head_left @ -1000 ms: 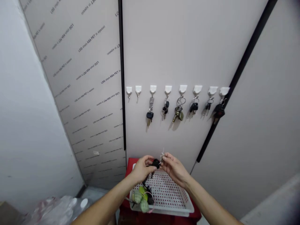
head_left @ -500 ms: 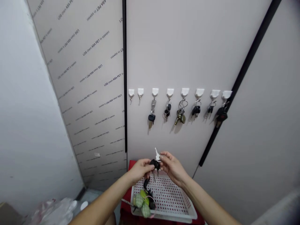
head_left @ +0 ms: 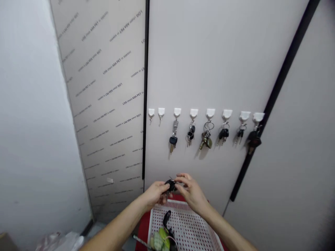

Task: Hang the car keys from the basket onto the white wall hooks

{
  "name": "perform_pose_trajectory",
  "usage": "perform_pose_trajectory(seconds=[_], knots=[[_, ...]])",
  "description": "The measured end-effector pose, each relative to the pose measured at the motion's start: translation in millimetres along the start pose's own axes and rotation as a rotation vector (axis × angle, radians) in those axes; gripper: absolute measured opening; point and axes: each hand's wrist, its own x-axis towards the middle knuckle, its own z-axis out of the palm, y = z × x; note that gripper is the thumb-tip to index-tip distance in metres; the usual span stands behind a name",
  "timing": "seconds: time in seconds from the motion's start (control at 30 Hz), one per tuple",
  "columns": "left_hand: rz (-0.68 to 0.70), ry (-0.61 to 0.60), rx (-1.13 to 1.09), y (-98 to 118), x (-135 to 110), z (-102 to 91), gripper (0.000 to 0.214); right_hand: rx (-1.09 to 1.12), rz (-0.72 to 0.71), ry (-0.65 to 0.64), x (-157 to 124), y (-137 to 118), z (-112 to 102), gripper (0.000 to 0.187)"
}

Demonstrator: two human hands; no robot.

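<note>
My left hand and my right hand meet low in the view, both curled around a black-headed key bunch. Its metal blades are mostly hidden by my fingers. Below my hands sits a white perforated plastic tray holding a black key fob and green woven key charms. Higher up, several white adhesive hooks run along the wall in a row. Several key sets hang from them, while the two leftmost hooks hold none.
The hooks are on a pale grey wall panel, with a black vertical strip at its left. A panel printed with film lettering stands left of that strip. Red cloth lies under the tray, and a plastic bag is at bottom left.
The white key blade above my hands no longer shows, and my right fingers now curl over the black key bunch. The wall and tray sit lower in the view, with the tray partly cut off.
</note>
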Motion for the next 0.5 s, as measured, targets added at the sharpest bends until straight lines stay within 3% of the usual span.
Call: perform_pose_trajectory(seconds=[0.13,0.3,0.43,0.5], knots=[[0.078,0.013,0.177,28,-6,-10.8,0.030,-0.247,-0.129,-0.035,20,-29,-11,0.014],[0.221,0.204,0.361,68,-15,-22.5,0.034,-0.424,-0.228,-0.010,47,-69,-26,0.014],[0.405,0.288,0.444,96,-9,-29.1,0.023,-0.369,-0.198,-0.020,77,-96,-37,0.014],[0.497,0.408,0.472,112,-2,-32.4,0.019,-0.310,-0.184,0.044,95,-108,-41,0.015]])
